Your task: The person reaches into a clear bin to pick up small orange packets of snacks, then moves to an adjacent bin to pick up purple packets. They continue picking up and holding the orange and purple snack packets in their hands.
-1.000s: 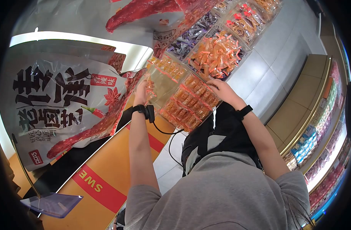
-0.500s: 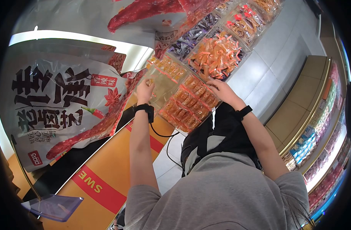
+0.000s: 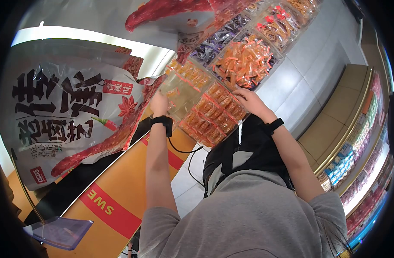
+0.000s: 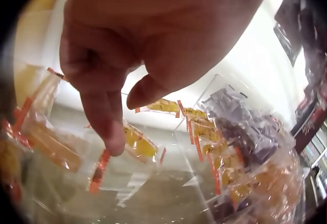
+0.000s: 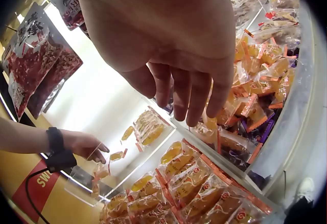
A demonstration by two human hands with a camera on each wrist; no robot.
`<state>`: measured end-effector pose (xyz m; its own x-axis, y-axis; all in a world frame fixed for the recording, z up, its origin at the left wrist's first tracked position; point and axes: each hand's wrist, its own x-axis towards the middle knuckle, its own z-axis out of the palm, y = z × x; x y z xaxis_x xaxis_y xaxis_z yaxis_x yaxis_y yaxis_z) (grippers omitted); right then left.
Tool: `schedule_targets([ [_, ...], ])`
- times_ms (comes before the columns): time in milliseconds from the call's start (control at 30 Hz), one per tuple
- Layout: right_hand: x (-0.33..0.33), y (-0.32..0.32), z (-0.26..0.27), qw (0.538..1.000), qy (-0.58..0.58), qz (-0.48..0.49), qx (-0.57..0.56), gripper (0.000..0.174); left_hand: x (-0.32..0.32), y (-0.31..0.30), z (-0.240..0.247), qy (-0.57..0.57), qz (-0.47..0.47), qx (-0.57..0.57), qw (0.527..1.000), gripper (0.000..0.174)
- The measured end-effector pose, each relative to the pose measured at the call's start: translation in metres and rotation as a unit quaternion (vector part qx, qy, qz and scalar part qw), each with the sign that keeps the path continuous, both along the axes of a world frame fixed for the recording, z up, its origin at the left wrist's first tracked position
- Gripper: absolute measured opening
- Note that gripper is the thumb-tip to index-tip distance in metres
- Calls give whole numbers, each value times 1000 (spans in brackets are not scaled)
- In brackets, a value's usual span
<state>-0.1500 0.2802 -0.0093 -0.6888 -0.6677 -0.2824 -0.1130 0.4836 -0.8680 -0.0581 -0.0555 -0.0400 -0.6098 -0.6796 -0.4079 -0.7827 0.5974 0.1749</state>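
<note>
My left hand (image 3: pixel 159 104) is over the near-left compartment (image 3: pixel 182 95) of a clear bin. In the left wrist view the left hand (image 4: pixel 145 45) has its index finger extended down, its tip touching a small orange-ended packet (image 4: pixel 139 144); the thumb stands apart and nothing is pinched. Rows of amber packets (image 3: pixel 212 112) fill the compartment on the right. My right hand (image 3: pixel 249 102) lies at that compartment's far corner. In the right wrist view the right hand (image 5: pixel 173 45) hangs with loose fingers above the clear divider (image 5: pixel 204 155), holding nothing visible.
Beyond stand bins of loose orange packets (image 3: pixel 243 62) and purple packets (image 3: pixel 214 43). A large printed snack bag (image 3: pixel 72 107) is on the left, above an orange counter front (image 3: pixel 115 185). Stocked shelves (image 3: pixel 356 142) line the right side.
My left hand has drawn slightly left and its fingers have left the packet it held; small packets now show beside it in the compartment. My right hand has stayed in place.
</note>
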Motion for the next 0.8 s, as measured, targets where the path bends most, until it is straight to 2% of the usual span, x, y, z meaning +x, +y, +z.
schedule_targets([
  [33,0,0,1,1000,-11,-2,4,22,1,2,7,0,0,0,1000,30],
  [67,0,0,1,1000,-11,-2,4,22,6,3,10,62,-126,-29,990,30],
  [100,1,0,0,1000,-8,-4,-1,22,7,4,12,124,-250,-56,959,30],
  [133,1,0,-1,1000,-5,-7,-6,22,6,4,12,124,-251,-55,958,30],
  [200,2,1,-4,1000,1,-8,-9,22,6,-1,5,55,-311,-39,948,33],
  [433,1,3,-7,1000,19,-3,-13,22,-5,-4,-8,12,-266,-27,964,26],
  [500,1,2,-6,1000,12,-5,-10,22,-12,1,-4,25,-184,-1,983,24],
  [533,1,2,-5,1000,5,-8,-7,22,-16,4,-2,25,-185,-1,983,24],
  [600,1,1,-2,1000,4,-9,-4,22,-20,9,0,128,-105,6,986,24],
  [633,0,1,-1,1000,2,-8,-1,22,-24,11,1,128,-106,7,986,24],
  [700,0,1,1,1000,-1,-9,0,22,-31,14,3,152,-156,-72,973,25],
  [800,-1,1,1,1000,-2,-11,-1,21,-41,24,15,88,-111,-52,988,26],
])
